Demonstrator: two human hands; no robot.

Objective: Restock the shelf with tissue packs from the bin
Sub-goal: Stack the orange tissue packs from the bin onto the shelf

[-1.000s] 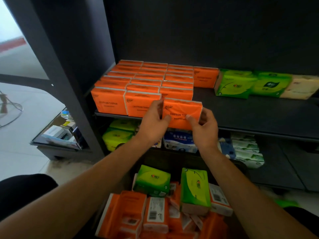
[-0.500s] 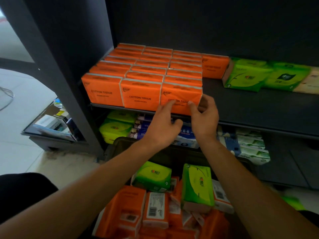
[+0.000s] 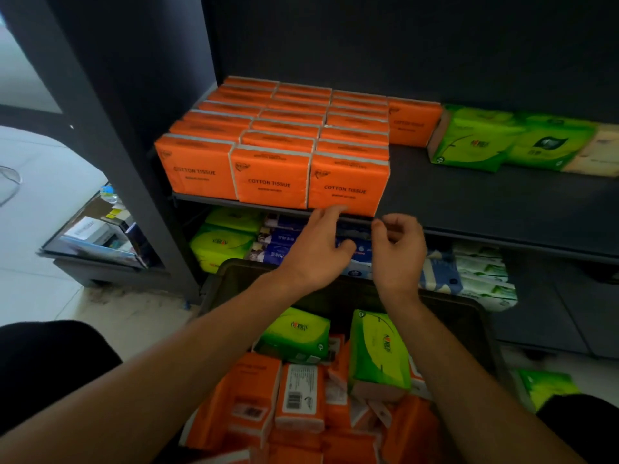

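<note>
Head cam: left hand [image 3: 318,252] relaxed, fingers out, tips at the lower edge of front-right orange tissue pack [image 3: 348,182], which stands on shelf [image 3: 485,202] beside other orange packs; right hand [image 3: 398,252] just below shelf lip, fingers loosely curled, holding nothing; bin [image 3: 469,316] w/ more packs sits under both

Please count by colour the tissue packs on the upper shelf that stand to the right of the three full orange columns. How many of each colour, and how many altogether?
Orange pack: 1
Green packs: 2
Cream pack: 1, partly cut by the picture edge
Total: 4
</note>
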